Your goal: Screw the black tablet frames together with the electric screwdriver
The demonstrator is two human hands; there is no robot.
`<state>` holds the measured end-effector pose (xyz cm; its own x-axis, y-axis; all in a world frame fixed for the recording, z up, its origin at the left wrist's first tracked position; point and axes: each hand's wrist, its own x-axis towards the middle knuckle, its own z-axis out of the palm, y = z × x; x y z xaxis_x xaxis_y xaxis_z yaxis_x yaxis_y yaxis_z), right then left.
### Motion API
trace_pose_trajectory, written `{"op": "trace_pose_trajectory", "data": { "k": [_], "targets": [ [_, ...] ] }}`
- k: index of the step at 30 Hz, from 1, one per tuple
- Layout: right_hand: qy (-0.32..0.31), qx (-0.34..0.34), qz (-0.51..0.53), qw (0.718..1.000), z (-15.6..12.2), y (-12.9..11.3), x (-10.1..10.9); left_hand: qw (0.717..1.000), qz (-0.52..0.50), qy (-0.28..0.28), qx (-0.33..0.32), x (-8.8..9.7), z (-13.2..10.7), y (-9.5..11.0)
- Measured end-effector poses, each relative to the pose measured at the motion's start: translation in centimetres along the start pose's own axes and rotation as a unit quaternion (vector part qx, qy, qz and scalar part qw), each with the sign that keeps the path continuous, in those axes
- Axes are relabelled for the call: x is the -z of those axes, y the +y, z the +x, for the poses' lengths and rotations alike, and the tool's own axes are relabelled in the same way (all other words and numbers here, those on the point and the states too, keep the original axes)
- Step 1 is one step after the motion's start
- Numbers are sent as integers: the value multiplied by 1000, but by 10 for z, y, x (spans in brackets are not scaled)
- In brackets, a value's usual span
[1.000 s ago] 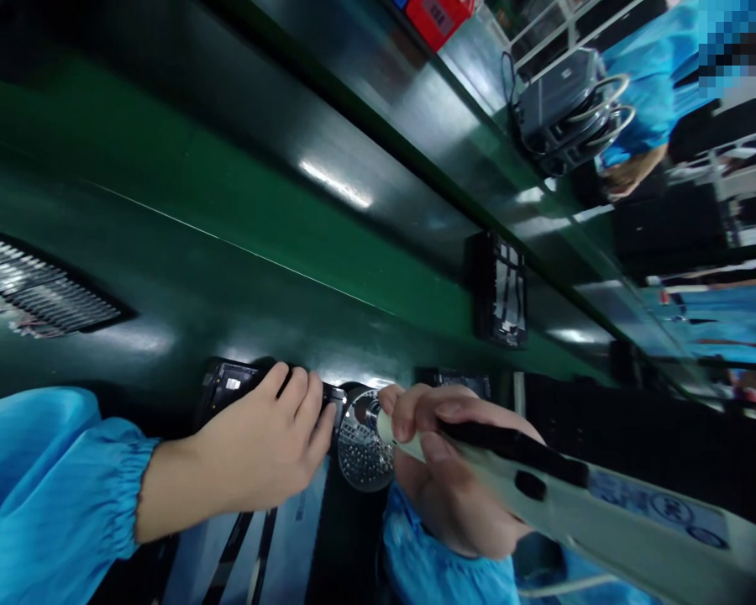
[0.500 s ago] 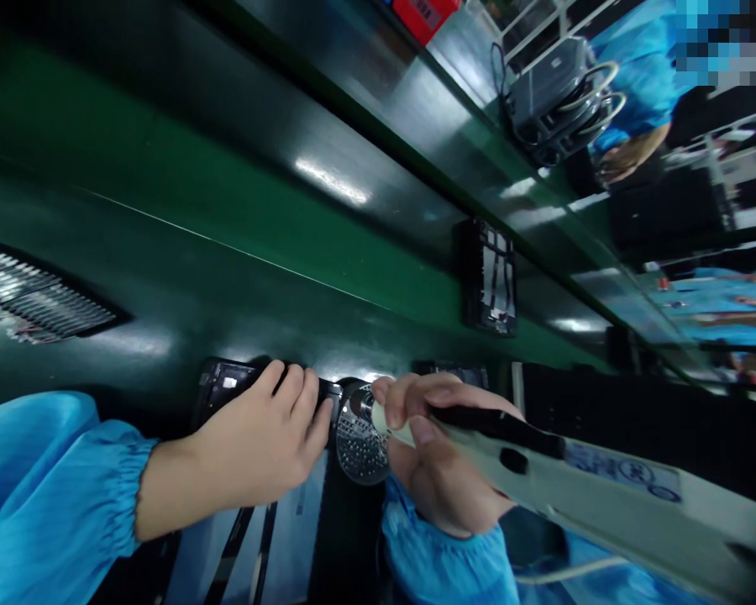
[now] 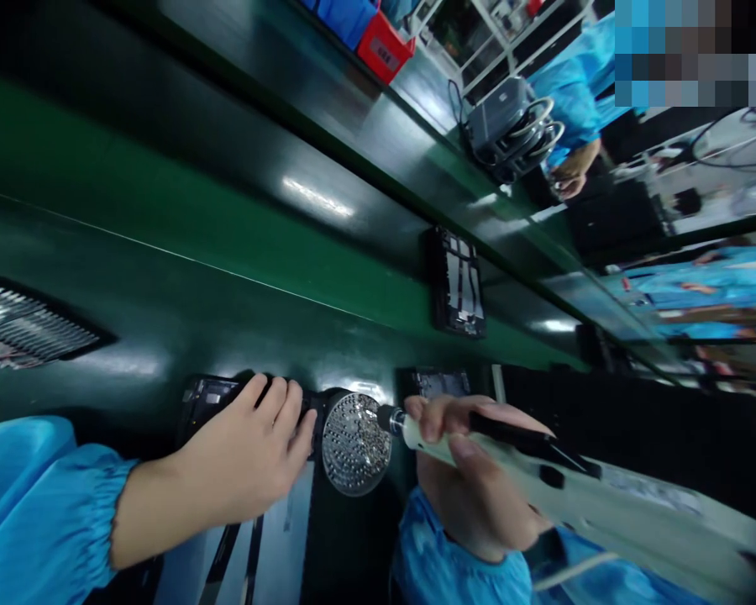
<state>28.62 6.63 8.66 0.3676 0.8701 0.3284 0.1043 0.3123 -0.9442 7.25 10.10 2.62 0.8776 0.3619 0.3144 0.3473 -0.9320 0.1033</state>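
Right hand [image 3: 457, 491] grips a pale driver [image 3: 580, 504] beside a dish [image 3: 335, 470] of small screws [image 3: 353, 441]

Clock hours are read from the round dish. Nearest, at seven to eight o'clock, lies a dark device [image 3: 283, 538] with a silvery panel crossed by black strips. The left hand [image 3: 255, 458], at nine o'clock, rests on its far part with fingers bent; whether it grips or only presses cannot be told. At three o'clock the right hand is closed round the driver, whose tip points left to the dish's two o'clock rim; contact there cannot be told. The dish stands on the green table [image 3: 182, 294], just beside the dark device.

Farther off, a black part [image 3: 441, 384] lies at two o'clock, partly behind the right hand. A ribbed rack [image 3: 34, 323] sits between nine and ten. A strapped black unit [image 3: 461, 286] lies at one o'clock. Beyond, a red bin [image 3: 384, 52] stands at twelve; a grey machine [image 3: 497, 122] and a co-worker's hand [image 3: 576, 172] are at one.
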Motion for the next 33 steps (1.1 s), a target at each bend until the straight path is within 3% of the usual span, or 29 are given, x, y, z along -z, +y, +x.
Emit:
{"op": "trace_pose_trajectory", "data": {
  "k": [7,14,24,27,33],
  "targets": [
    [-3,-6,1,1000,-2,18,4,999,-8,22,23,1,3,-1],
    [-24,-19,4,1000,-3,18,6,999,-12,24,22,1,2,0],
    [-2,-23,0,1000,-2,21,4,1000,-8,22,20,1,1,0],
    [-5,-12,-5,1000,-4,13,3,1000,-6,17,17,0,1,0],
    [-38,-24,-17,999,-10,-25,-14,1000,-5,9,13,4,2,-2]
  ]
}}
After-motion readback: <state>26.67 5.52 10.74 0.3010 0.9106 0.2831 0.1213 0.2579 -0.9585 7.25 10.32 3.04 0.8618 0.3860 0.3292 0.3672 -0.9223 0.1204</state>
